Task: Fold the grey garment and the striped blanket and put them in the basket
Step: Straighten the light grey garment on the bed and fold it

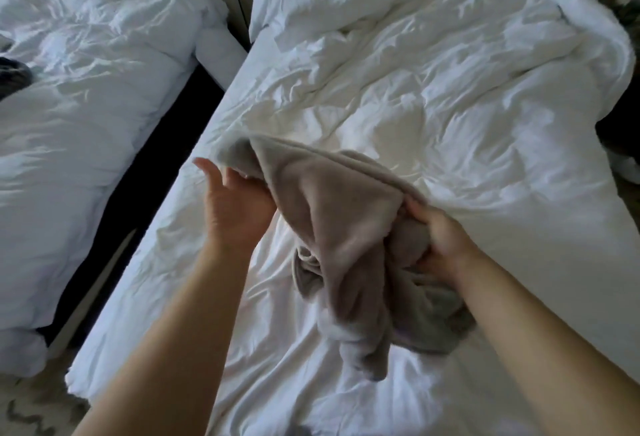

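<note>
**Grey garment lifted over the bed, folding barely begun**

The person holds the grey garment (346,238) up above the white bed (450,106), and the work looks to be at its very start. The right hand (440,238) is clenched around a bunched part of the fleecy cloth at its right side. The left hand (235,207) has its palm turned up and its fingers (207,172) spread, with the fabric's upper edge lying across it; whether the thumb pinches that edge cannot be told, since the cloth covers it. Between the hands the garment sags in loose, twisted folds, its lower end hanging down toward the sheet. No neat crease shows yet, so the judgement is that it must first be shaken out and squared before the first fold.

Everything else seems left to do. Neither the striped blanket nor the basket appears in the view, so their whereabouts cannot be stated, and nothing suggests that either item has been put away.

The bed is covered in a rumpled white duvet, soft and uneven, which would give a poor flat surface for folding unless smoothed. A second bed (86,106) with similar white bedding stands to the left, separated by a dark gap (145,186). A patterned rug (31,411) shows at the lower left corner.
</note>
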`<state>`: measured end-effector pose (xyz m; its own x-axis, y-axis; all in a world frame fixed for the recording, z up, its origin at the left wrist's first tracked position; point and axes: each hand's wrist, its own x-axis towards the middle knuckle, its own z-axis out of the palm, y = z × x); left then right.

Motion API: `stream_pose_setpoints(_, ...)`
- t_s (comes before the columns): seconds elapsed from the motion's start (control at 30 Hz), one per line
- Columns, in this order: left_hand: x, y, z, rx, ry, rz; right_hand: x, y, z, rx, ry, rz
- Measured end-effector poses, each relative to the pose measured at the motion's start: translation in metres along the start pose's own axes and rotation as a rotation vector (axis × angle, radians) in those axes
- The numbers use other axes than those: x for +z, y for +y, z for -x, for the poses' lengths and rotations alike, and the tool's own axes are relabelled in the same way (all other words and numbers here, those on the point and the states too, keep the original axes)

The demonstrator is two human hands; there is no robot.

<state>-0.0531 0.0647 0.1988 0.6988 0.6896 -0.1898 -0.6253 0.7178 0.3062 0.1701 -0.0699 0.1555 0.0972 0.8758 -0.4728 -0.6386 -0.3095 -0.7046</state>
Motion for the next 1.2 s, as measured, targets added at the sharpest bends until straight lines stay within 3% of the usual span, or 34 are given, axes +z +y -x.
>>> stream_pose_setpoints(0.03, -0.014, 0.002, -0.006, -0.007, 0.105, 0.079, -0.002, -0.009, -0.001, 0.038, -0.003, -0.162)
stream_pose_setpoints(0.1, -0.040, -0.005, -0.007, -0.113, 0.293, -0.154, -0.008, -0.020, -0.004, 0.039, 0.102, -0.316)
stream_pose_setpoints(0.2, -0.060, -0.040, 0.002, -0.661, 0.255, -0.582, -0.017, -0.018, -0.008, -0.039, 0.296, -0.466)
stream_pose_setpoints(0.23, -0.062, -0.053, 0.006, -0.764, 0.248, -0.700, -0.022, -0.014, -0.011, -0.052, 0.359, -0.464)
stream_pose_setpoints(0.3, -0.063, -0.074, 0.013, -0.760, 0.243, -0.794, -0.032, -0.001, -0.014, -0.016, 0.499, -0.228)
stream_pose_setpoints(0.4, -0.057, -0.082, 0.013, -0.516, 0.194, -0.783, -0.039, 0.026, -0.010, 0.055, 0.660, 0.285)
stream_pose_setpoints(0.47, -0.048, -0.078, 0.009, -0.443, 0.151, -0.700, -0.034, 0.044, -0.004, 0.123, 0.533, 0.411)
stream_pose_setpoints(0.6, -0.031, -0.069, 0.002, -0.395, -0.014, -0.505, -0.010, 0.064, 0.007, 0.105, 0.055, 0.489)
stream_pose_setpoints(0.73, -0.012, -0.059, 0.000, -0.453, -0.064, -0.337, 0.009, 0.058, 0.006, 0.090, -0.094, 0.817)
stream_pose_setpoints(0.77, -0.012, -0.056, 0.000, -0.406, -0.032, -0.328, 0.010, 0.053, 0.006, 0.105, -0.170, 0.763)
stream_pose_setpoints(0.83, -0.021, -0.050, -0.003, -0.253, 0.109, -0.241, 0.016, 0.036, 0.010, 0.191, -0.261, 0.355)
stream_pose_setpoints(0.9, -0.037, -0.046, -0.006, -0.134, 0.315, -0.225, 0.015, 0.018, 0.007, 0.144, -0.250, -0.014)
stream_pose_setpoints(0.93, -0.047, -0.048, -0.006, -0.128, 0.420, -0.283, 0.012, 0.011, 0.001, 0.090, -0.184, -0.050)
stream_pose_setpoints(1.03, -0.087, -0.070, 0.005, -0.384, 0.794, -0.625, -0.007, 0.013, -0.015, 0.041, 0.082, 0.119)
stream_pose_setpoints(1.1, -0.115, -0.088, 0.024, -0.596, 0.909, -0.813, -0.028, 0.031, -0.020, 0.127, 0.250, 0.238)
stream_pose_setpoints(1.2, -0.169, -0.110, 0.053, -0.718, 1.051, -1.042, -0.064, 0.069, -0.016, 0.346, 0.417, 0.453)
